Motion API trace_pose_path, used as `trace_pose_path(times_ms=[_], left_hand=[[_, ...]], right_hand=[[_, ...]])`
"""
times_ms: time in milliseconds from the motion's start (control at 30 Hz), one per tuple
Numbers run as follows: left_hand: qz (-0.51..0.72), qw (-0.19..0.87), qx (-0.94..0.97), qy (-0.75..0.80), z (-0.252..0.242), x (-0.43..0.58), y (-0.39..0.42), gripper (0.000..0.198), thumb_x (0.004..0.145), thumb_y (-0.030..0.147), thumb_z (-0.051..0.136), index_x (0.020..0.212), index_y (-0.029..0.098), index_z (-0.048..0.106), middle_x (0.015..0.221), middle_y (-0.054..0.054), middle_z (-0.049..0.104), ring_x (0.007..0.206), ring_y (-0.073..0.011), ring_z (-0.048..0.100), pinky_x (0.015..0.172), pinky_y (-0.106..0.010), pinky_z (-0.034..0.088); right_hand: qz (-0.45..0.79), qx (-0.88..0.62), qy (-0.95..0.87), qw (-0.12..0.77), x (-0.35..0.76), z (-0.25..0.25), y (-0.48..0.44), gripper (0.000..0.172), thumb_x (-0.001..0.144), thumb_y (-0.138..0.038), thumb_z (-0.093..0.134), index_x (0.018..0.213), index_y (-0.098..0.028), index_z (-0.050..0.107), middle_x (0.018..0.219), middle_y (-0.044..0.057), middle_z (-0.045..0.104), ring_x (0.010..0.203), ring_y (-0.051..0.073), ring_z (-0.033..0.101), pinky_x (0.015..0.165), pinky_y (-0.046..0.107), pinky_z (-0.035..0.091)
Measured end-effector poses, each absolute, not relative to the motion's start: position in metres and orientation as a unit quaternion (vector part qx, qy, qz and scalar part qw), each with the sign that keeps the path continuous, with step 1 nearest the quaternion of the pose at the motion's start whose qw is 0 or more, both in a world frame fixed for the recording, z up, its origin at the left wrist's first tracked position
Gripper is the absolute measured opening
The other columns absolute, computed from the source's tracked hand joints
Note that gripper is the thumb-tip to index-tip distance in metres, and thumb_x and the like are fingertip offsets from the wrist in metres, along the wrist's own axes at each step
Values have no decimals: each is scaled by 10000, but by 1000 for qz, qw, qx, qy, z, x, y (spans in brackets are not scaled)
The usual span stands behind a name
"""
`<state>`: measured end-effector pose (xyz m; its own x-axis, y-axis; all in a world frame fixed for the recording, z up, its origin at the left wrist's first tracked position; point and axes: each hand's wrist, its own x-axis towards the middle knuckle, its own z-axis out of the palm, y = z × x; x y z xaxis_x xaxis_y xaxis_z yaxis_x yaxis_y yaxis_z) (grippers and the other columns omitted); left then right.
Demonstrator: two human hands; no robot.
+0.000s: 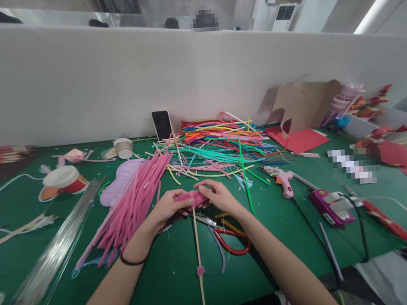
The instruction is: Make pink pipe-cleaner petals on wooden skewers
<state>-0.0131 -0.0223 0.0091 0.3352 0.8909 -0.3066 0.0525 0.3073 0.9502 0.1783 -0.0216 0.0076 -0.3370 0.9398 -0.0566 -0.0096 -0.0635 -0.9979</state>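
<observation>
Between my two hands is a fuzzy pink piece that looks made of pipe cleaners, at the top of a thin wooden stick. My left hand grips its left side, with the thumb across the front. My right hand pinches the right side with bent fingers. Lower on the stick sits a small pink fuzzy ball. Scissors with red handles lie on the table just under my right hand. A bundle of pink pipe cleaners lies to the left of my left hand.
Coloured pipe cleaners are heaped at the back before a propped phone. A pink glue gun and a purple power strip with cables lie right. Thin wires, a paper cup and a lilac pad are left.
</observation>
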Motion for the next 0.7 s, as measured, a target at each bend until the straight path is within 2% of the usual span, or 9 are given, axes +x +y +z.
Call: trace_pose_path(times_ms=[267, 367, 467, 567, 700], left_hand=[[309, 650, 500, 481, 5, -15, -20, 297, 641, 350, 816, 784, 133, 672, 648, -70, 703, 549, -160, 653, 469, -215, 512], [315, 662, 487, 475, 3, -17, -17, 324, 664, 398, 804, 783, 127, 671, 682, -80, 717, 584, -170, 673, 539, -237, 545], [354, 687, 435, 463, 0, -21, -13, 424, 762, 531, 684, 840, 115, 683, 779, -113, 738, 689, -200, 706, 669, -294, 579], [398, 717, 355, 449, -1, -26, -9, 558, 823, 643, 526, 873, 105, 667, 816, -156, 739, 735, -222, 720, 729, -334, 584], [426, 736, 301, 431, -1, -28, -7, 589, 853, 659, 446, 900, 103, 631, 898, -202, 732, 818, -247, 727, 786, -362, 578]], right_hand=[[617, -413, -539, 398, 178, 9, -22, 422, 821, -547, 586, 1076, -215, 643, 640, 0, 680, 567, 170, 672, 525, 270, 541], [645, -431, -494, 392, 180, 11, -20, 476, 843, -604, 525, 1042, -193, 660, 639, 20, 686, 571, 178, 677, 521, 279, 548], [634, -452, -477, 409, 186, 14, -18, 453, 833, -579, 564, 1001, -176, 686, 689, 19, 690, 574, 157, 659, 528, 274, 560], [608, -468, -467, 440, 193, 13, -15, 380, 792, -511, 658, 976, -181, 700, 783, 16, 703, 583, 140, 647, 537, 264, 565], [621, -470, -433, 453, 199, 7, -12, 392, 815, -524, 632, 975, -173, 703, 757, 35, 710, 616, 147, 666, 557, 251, 567]])
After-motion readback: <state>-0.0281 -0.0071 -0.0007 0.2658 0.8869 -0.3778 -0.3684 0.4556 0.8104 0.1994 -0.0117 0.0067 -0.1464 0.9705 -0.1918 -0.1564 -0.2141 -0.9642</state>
